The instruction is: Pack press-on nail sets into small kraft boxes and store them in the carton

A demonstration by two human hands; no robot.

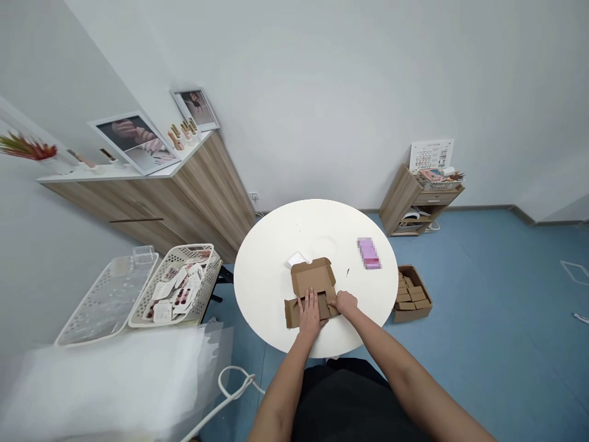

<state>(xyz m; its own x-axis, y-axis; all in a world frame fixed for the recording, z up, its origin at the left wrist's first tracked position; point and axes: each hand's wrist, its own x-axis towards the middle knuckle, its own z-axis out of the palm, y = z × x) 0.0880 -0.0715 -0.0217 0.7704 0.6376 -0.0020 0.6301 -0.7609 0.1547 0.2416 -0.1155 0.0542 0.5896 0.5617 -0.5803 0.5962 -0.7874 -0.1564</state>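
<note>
Your left hand (309, 314) lies flat on the folded front of a brown cardboard box (313, 277), fingers spread and not gripping. Your right hand (345, 304) presses against the box's right side, though you can't tell whether it grasps the cardboard. The box sits open near your edge of a round white table (317, 221), its lid upright. A white packet (296, 259) lies just behind the lid, with a pink box (369, 253) farther right. A carton of small brown boxes (411, 294) sits beyond the table's right edge, and a white basket of printed cards (177, 285) stands to the left.
</note>
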